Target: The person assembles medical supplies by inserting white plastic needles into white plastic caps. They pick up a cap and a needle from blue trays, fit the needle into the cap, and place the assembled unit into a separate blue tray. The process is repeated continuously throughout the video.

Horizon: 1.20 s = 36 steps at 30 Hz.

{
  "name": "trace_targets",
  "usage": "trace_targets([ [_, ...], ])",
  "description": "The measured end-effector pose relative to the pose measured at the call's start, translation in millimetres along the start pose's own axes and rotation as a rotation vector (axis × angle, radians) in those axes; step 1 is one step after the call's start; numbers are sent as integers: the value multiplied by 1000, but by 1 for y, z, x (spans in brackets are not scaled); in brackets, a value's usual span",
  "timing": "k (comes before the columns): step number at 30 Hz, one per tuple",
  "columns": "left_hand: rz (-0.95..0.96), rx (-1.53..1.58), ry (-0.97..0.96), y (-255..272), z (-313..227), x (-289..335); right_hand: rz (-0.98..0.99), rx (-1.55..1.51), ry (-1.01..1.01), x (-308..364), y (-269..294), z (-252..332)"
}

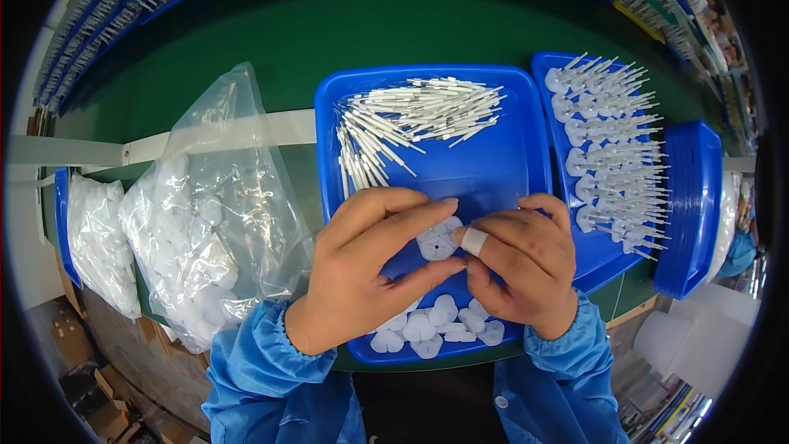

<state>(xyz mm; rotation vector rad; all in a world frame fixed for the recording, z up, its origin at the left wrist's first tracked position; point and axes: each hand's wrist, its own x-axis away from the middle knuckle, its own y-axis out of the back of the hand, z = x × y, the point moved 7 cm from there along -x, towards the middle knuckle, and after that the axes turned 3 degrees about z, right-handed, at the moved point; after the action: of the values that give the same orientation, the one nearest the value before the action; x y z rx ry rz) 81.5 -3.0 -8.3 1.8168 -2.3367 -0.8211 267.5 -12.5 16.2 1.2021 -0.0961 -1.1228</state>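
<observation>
One white disc (437, 240) hangs over the blue tray (519, 152), toward its near edge, pinched by thumb and fingers of the left hand (355, 261); the right hand (526, 267) curls against it, hold unclear from here; likely fitting, calling for steady alignment next

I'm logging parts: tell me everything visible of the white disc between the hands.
The white disc is thin, translucent and plastic-looking, with a lobed outline and a dark central spot. It faces the camera above the blue tray, held by the left hand; the right hand appears to touch its right edge.
</observation>
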Motion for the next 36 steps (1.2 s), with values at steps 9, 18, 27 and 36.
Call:
trace_targets([
  [9, 11, 10, 4, 1, 0, 0, -7, -36, 6, 2, 0, -1],
  [18, 19, 13, 25, -1, -1, -2, 32, -38, -18, 1, -3, -2],
  [27, 36, 352, 0, 1, 12, 0, 74, 313, 9, -25, 10, -16],
  [36, 13, 523, 265, 4, 25, 2, 330, 661, 129, -69, -44, -58],
])
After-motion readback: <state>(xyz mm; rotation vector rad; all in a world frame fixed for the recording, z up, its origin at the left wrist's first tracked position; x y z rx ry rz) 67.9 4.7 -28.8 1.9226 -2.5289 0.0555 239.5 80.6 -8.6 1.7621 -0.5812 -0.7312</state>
